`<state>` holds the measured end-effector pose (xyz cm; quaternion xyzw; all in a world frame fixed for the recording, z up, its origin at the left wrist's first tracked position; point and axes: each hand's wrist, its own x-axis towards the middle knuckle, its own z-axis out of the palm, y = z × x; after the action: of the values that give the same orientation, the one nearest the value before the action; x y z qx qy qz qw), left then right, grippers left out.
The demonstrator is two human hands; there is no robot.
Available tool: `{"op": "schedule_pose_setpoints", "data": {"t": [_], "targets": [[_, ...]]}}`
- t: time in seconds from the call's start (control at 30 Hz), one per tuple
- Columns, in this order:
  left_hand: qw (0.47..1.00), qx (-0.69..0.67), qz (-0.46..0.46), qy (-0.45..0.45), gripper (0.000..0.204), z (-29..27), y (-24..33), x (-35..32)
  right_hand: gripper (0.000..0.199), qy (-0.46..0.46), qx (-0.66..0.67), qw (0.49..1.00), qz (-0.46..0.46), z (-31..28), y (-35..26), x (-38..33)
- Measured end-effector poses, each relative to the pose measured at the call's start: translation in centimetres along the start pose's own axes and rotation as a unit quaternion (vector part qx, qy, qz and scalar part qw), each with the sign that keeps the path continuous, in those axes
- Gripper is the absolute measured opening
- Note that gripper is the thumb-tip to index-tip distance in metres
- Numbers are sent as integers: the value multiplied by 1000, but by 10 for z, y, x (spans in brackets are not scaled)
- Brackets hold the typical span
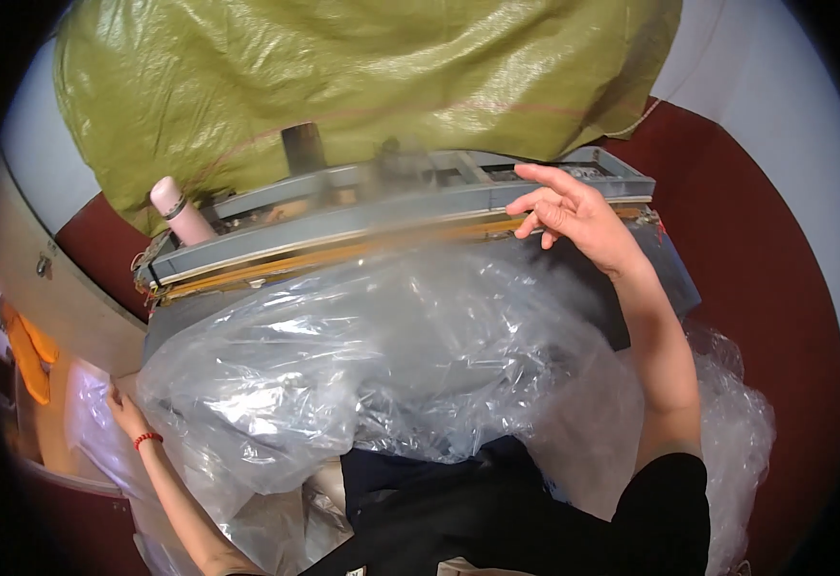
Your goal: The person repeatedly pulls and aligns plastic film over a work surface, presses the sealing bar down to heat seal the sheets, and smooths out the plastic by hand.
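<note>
A large sheet of clear, crinkled plastic (276,384) spreads across my front and over my lap. At its left edge my left hand (128,415), with a red bead bracelet on the wrist, is closed on the plastic; its fingers show only in part. My right hand (574,216) is raised, fingers apart and holding nothing, over the right part of a long grey metal frame (343,226). Yellowish strips run along the near side of that frame. Around its middle, a dark shape (401,171) is smeared by motion.
A pink bottle (185,211) leans at the frame's left end. Behind hangs a yellow-green woven tarp (372,67). Dark red floor (756,288) lies to the right, beside more bunched plastic. On the left stand a pale cabinet panel (65,259) and an orange object (31,355).
</note>
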<state>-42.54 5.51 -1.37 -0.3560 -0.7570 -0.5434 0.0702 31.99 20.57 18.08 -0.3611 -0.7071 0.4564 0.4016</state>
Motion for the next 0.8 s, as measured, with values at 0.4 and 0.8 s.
{"op": "schedule_pose_setpoints", "data": {"t": [0.4, 0.8], "targets": [[764, -158, 472, -411, 30, 144, 410, -213, 15, -76, -72, 989, 104, 58, 77, 1], [848, -194, 300, -391, 11, 205, 419, -255, 12, -39, 173, 982, 68, 87, 64, -2]]}}
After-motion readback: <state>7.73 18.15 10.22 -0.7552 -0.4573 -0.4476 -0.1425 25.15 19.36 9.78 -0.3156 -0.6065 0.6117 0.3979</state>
